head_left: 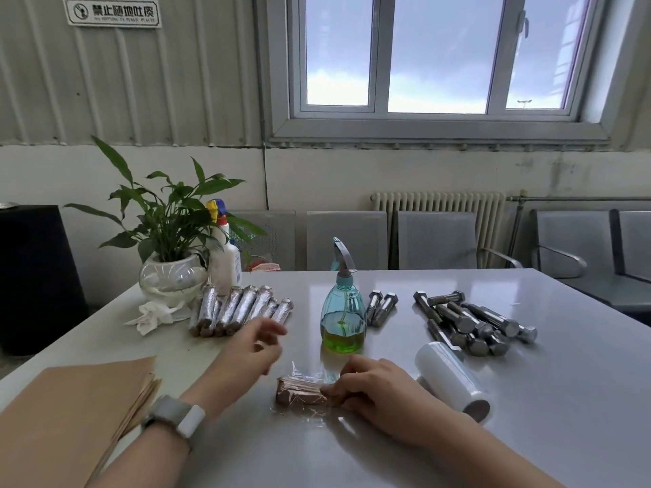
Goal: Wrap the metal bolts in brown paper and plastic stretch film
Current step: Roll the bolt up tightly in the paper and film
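While the paper-wrapped bolt [299, 392] is being pinned to the table [528, 399] by the curled fingers of the right hand [378, 389], which are gripping its right end, loose stretch film [310, 375] is being left crumpled around it. Just beside it, the left hand [252, 350] is being held above the surface with fingers relaxed and slightly parted, holding nothing. Further out, the film roll [452, 380] is lying near the right wrist, and brown paper sheets [70, 413] are stacked at the left. Beyond these, finished wrapped bundles [239, 309] are being collected near the plant [169, 220], while many bare bolts [472, 324] beside the spray bottle [343, 311] are judged to be awaiting wrapping.
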The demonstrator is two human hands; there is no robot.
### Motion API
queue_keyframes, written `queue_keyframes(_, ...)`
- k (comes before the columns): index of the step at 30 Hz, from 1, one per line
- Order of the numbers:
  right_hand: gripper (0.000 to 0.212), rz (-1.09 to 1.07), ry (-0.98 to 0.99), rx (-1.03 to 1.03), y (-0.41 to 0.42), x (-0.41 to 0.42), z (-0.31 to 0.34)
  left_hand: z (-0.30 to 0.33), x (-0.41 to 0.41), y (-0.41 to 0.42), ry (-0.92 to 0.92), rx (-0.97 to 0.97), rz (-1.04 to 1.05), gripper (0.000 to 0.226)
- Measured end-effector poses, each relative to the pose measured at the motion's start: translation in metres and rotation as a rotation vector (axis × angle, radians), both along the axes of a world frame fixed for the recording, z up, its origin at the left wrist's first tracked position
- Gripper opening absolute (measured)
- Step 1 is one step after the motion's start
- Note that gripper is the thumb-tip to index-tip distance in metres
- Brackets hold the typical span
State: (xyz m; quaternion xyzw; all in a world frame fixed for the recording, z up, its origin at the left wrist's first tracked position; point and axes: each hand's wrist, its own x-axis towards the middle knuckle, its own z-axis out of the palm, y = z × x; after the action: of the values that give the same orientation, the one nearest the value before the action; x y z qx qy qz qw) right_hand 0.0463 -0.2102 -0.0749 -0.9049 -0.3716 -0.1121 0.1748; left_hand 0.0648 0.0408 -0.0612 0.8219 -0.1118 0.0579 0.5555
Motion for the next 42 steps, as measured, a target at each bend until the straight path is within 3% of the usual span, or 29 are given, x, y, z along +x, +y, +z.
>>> queue_keyframes(2, 0.027, -0.003, -0.003, 0.011, 0.000, 0.000, -0.001, -0.008, -0.007, 0.024, -0.051, 0.241, 0.007, 0.012)
queue_keyframes(4, 0.025, -0.007, 0.000, 0.022, 0.000, 0.000, -0.001, -0.013, -0.016, 0.032, 0.024, 0.395, -0.086, 0.029)
queue_keyframes(7, 0.023, -0.015, 0.011, 0.034, 0.001, -0.001, -0.001, -0.015, -0.019, 0.020, 0.004, 0.454, -0.110, 0.040)
queue_keyframes(12, 0.022, -0.024, 0.045, 0.071, 0.001, -0.003, -0.003, -0.017, -0.019, 0.007, -0.096, 0.616, -0.060, 0.023)
queue_keyframes(14, 0.019, -0.029, 0.070, 0.114, 0.000, -0.004, -0.004, -0.011, -0.020, 0.005, -0.020, 0.526, -0.119, 0.022)
queue_keyframes(16, 0.015, -0.044, 0.085, 0.181, -0.002, -0.005, -0.004, -0.002, -0.020, 0.001, 0.045, 0.309, -0.176, 0.027)
queue_keyframes(22, 0.026, -0.208, 0.039, 0.262, -0.010, -0.007, -0.010, 0.011, -0.019, -0.045, -0.031, -0.080, -0.150, 0.051)
queue_keyframes(27, 0.024, -0.285, 0.075, 0.218, -0.014, -0.007, -0.009, 0.010, -0.018, -0.117, -0.128, -0.259, -0.143, 0.025)
queue_keyframes(32, 0.011, -0.321, 0.088, 0.128, -0.014, -0.009, 0.000, -0.003, -0.012, -0.152, -0.127, -0.270, 0.062, 0.025)
queue_keyframes(36, 0.013, -0.302, 0.228, -0.045, -0.028, -0.013, 0.027, -0.008, -0.008, -0.154, -0.122, -0.340, 0.038, 0.022)
queue_keyframes(39, 0.012, -0.460, 0.158, 0.129, -0.064, -0.014, 0.059, -0.011, -0.006, -0.149, -0.132, -0.308, -0.009, 0.024)
queue_keyframes(41, 0.038, -0.692, 0.064, 0.040, -0.085, -0.012, 0.066, -0.016, -0.004, -0.148, -0.126, -0.286, -0.017, 0.022)
queue_keyframes(42, 0.055, -0.793, 0.124, -0.070, -0.090, -0.012, 0.064, -0.016, -0.003, -0.147, -0.124, -0.285, -0.019, 0.020)
